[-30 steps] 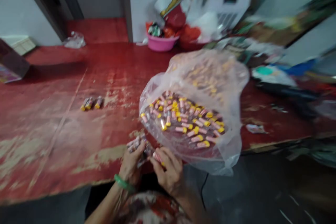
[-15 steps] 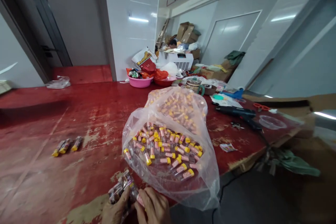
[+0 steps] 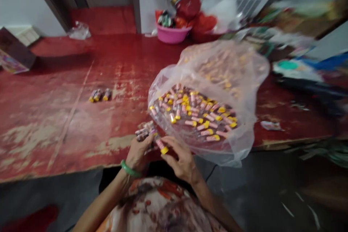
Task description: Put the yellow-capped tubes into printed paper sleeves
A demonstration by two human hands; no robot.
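My left hand (image 3: pixel 137 152), a green bangle on its wrist, is closed around a bunch of small clear packets with dark and white print (image 3: pixel 144 130) at the table's front edge. A small clear tube (image 3: pixel 160 144) with a pink label and yellow cap slants beside the bunch. Its cap end lies between the thumb and forefinger of my right hand (image 3: pixel 182 158); motion blur hides the exact contact. Just right of my hands, a large clear plastic bag (image 3: pixel 239 148) lies open, holding many similar yellow-capped tubes (image 3: pixel 195 110).
Three dark-filled yellow-capped tubes (image 3: pixel 99 95) lie on the worn red table (image 3: pixel 54 116). Behind stand a pink basin (image 3: pixel 174 35) and plastic bags. A blurred black tool (image 3: pixel 307 87) and a small packet (image 3: pixel 271 125) are at right. A box (image 3: pixel 15 52) stands far left.
My view has tilted down and left, so both forearms and my patterned clothing now show. The right fingers have shifted and the tube's yellow cap is now visible.
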